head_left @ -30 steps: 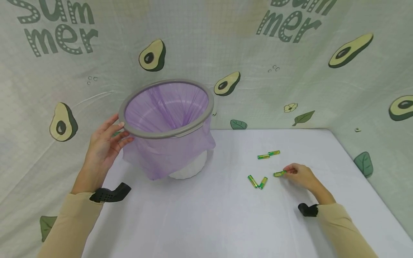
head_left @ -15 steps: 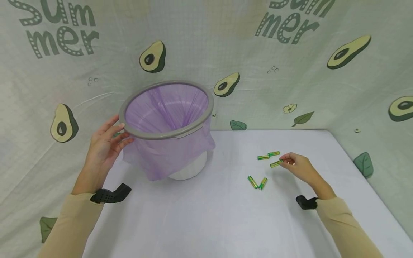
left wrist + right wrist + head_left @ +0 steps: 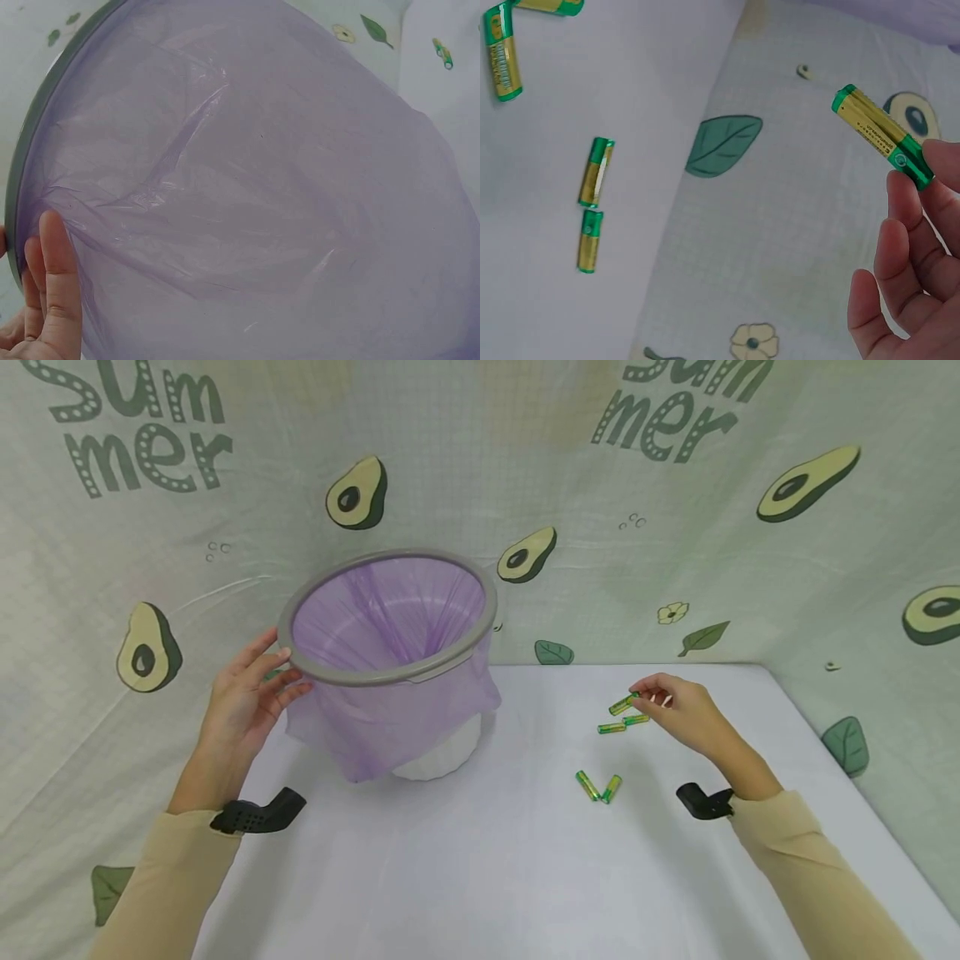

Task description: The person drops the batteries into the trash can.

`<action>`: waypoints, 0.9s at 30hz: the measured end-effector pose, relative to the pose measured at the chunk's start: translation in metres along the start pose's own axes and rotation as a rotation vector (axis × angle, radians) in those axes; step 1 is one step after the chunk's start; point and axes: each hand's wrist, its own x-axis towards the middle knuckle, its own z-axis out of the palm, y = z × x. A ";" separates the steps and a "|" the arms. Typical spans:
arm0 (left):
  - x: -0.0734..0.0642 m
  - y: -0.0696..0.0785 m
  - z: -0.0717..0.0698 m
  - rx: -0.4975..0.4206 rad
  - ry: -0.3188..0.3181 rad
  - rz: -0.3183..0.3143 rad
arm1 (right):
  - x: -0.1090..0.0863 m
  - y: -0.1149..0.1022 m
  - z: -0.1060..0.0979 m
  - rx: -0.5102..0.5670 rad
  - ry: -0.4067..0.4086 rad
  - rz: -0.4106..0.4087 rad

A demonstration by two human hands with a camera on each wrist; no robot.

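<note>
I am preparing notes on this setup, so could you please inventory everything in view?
patterned cloth: 1 at least, pale green, behind and beside the table
table: 1, white, lower part of the view
bin: 1, white, table's left side
rim: 1, grey, round the bin's top
liner: 1, translucent purple, in the bin, hanging outside too
loose batteries: 4, green and gold, table's right side, in two pairs
held battery: 1, green and gold, pinched by the right hand
wrist cameras: 2, black, one per wrist
sleeves: 2, beige, on the arms
left hand: 1, bare, touching the rim's left side
right hand: 1, bare, above the table's right side
</note>
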 end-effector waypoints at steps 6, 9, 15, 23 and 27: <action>0.000 -0.001 0.001 -0.003 -0.005 -0.002 | 0.015 -0.032 -0.014 -0.022 -0.001 -0.084; 0.000 -0.001 0.001 -0.003 -0.008 -0.001 | 0.024 -0.049 -0.022 -0.028 -0.008 -0.121; 0.000 -0.001 -0.001 -0.029 -0.014 0.004 | 0.045 -0.082 -0.038 -0.013 -0.038 -0.172; 0.000 -0.001 -0.002 -0.038 -0.010 0.006 | 0.078 -0.123 -0.055 -0.038 -0.042 -0.201; 0.001 -0.001 -0.001 -0.036 -0.016 0.008 | 0.093 -0.140 -0.058 -0.075 -0.064 -0.232</action>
